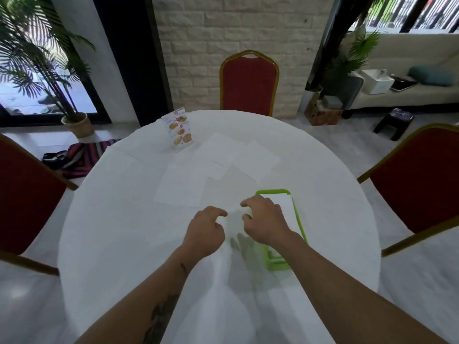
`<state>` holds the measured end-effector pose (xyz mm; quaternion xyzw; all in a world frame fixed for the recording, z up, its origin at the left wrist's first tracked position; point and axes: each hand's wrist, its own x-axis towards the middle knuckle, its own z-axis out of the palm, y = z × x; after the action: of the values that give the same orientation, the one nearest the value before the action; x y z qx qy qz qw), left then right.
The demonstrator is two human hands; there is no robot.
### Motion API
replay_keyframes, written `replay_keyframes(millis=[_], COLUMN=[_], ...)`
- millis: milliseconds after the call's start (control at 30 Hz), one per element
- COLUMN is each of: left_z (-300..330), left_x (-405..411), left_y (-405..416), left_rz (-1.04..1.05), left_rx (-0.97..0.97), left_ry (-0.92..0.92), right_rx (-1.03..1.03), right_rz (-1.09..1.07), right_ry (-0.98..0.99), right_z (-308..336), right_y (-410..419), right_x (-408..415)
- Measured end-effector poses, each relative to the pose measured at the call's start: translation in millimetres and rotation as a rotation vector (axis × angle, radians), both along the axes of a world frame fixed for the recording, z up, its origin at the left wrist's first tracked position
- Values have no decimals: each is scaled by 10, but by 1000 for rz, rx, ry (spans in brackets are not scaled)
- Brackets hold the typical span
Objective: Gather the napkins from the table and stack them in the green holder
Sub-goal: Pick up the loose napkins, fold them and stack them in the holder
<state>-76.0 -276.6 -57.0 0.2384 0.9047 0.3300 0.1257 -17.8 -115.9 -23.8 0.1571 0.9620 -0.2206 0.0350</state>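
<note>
A person leans both bare arms over a round white table (124, 244), working a single white napkin (233, 219) between the two hands. The left hand (205, 230) has its fingers (218, 212) curled and pinched onto the napkin's left edge; the right hand (264, 220) has its fingers (246, 202) bent down, gripping the right edge. The sheet hangs blurred between them, its lower part trailing toward the person.

Just beside the right hand, partly under its wrist, lies the green holder (299, 225), a shallow bright-green tray set near the table's middle right. White napkins already lie flat inside it (285, 203), filling its far end; how many are stacked there cannot be told.

Beyond the hands, loose napkins (218, 165) lie spread and overlapping across the table's centre, white on white and hard to count. A standing menu card (180, 130) with food pictures sits at the far left of them. Three red chairs with gold frames ring the table: one at the far side (249, 83), one at left (27, 194), one at right (419, 180). A potted palm (37, 58) stands by the window.
</note>
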Motion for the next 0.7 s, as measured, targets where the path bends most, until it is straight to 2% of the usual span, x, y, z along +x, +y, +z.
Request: replay_keyframes(millis=[300, 433, 700], left_z=[-310, -422, -576], left_x=[-766, -1077, -1411], left_y=[-659, -824, -889], left_rz=[111, 37, -184], left_rx=[-80, -224, -444], left_ry=[-113, -172, -102], right_rx=[-41, -96, -127], right_rz=[11, -15, -88], right_ry=[-141, -213, -256], right_z=[-356, -499, -604], right_y=[-670, -826, -860], right_x=[-546, -666, -789])
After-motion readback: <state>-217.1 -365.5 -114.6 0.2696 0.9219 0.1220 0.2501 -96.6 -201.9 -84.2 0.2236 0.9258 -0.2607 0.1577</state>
